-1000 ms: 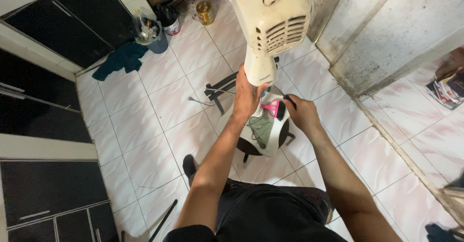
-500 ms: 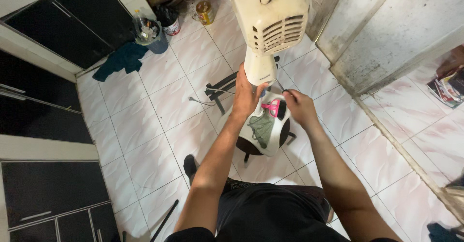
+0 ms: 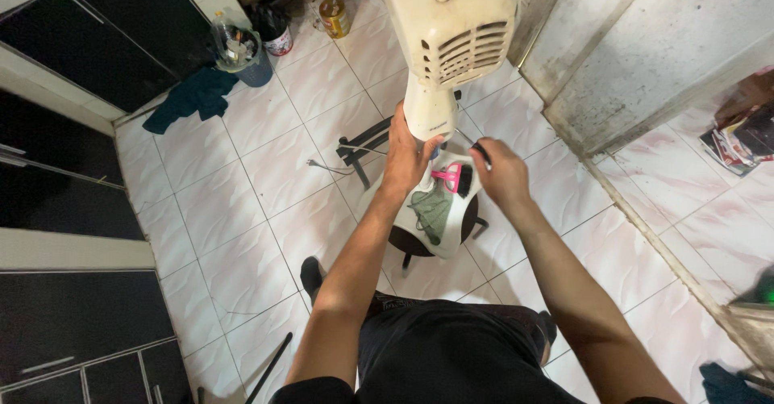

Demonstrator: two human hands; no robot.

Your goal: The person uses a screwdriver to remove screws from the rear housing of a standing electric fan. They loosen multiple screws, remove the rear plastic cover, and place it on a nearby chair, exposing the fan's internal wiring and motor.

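A cream fan motor housing (image 3: 451, 25) on its neck rises toward the camera. My left hand (image 3: 407, 156) grips the neck just below the housing. My right hand (image 3: 500, 170) holds a thin tool with a black handle (image 3: 481, 152), its tip aimed at the base of the neck. Below the hands stands a white stool (image 3: 435, 218) carrying a pink brush (image 3: 449, 178) and a grey-green cloth (image 3: 434, 209).
White tiled floor all around. A bucket with bottles (image 3: 242, 53), a dark cloth (image 3: 193, 97) and a tin can (image 3: 332, 15) lie at the back. A black metal fan stand (image 3: 363, 146) rests behind the stool. Dark cabinets (image 3: 72, 315) left; grimy wall (image 3: 645, 57) right.
The view has shifted slightly; my right hand has risen a little toward the fan neck with the tool. My left hand keeps its grip.
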